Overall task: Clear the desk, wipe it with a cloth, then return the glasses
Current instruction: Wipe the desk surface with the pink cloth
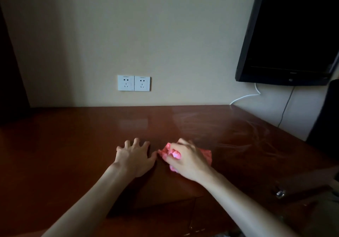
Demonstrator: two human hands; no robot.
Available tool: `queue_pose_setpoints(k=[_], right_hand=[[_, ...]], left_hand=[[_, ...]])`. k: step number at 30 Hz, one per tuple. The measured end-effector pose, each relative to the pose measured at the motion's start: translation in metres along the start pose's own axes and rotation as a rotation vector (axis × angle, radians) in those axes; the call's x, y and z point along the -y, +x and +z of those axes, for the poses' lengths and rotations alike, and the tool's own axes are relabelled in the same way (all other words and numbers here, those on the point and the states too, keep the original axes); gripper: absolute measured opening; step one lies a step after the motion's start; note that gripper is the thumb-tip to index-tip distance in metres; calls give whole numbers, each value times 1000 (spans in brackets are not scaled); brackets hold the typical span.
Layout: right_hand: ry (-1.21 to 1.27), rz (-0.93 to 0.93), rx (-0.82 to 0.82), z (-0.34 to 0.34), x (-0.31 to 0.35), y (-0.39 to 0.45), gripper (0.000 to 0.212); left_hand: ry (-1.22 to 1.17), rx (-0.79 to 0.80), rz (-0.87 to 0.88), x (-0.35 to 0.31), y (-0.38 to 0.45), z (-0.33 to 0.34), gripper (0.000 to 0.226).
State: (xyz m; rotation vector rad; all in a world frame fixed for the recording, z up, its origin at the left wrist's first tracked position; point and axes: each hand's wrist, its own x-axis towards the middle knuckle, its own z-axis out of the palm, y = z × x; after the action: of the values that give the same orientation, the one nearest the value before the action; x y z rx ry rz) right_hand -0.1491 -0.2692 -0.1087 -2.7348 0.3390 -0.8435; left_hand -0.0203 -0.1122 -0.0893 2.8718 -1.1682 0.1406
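Observation:
A dark reddish-brown wooden desk (82,136) fills the lower half of the head view. My right hand (185,159) grips a bunched pink-red cloth (206,155) and holds it down on the desk near the middle. Cloth shows on both sides of the hand. My left hand (134,155) rests on the wood just left of the cloth, fingers spread and bent at the tips. Faint wipe streaks (247,132) mark the right part of the desk. No glasses are in view.
A double white wall socket (134,83) sits above the desk's back edge. A black TV (289,35) hangs at the upper right, with a white cable (245,96) and a dark cable under it. A small metal knob (280,193) shows at the desk's front right.

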Motion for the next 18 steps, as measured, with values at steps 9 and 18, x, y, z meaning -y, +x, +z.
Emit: queue_pose_setpoints(k=[9,18], right_hand=[[-35,62,18,0,1,13,42],[-46,98,0,-1,-9,27,48]], left_hand=[[57,-4,5,-1,-5,3,66],[39,14,18,1,-6,-1,67]])
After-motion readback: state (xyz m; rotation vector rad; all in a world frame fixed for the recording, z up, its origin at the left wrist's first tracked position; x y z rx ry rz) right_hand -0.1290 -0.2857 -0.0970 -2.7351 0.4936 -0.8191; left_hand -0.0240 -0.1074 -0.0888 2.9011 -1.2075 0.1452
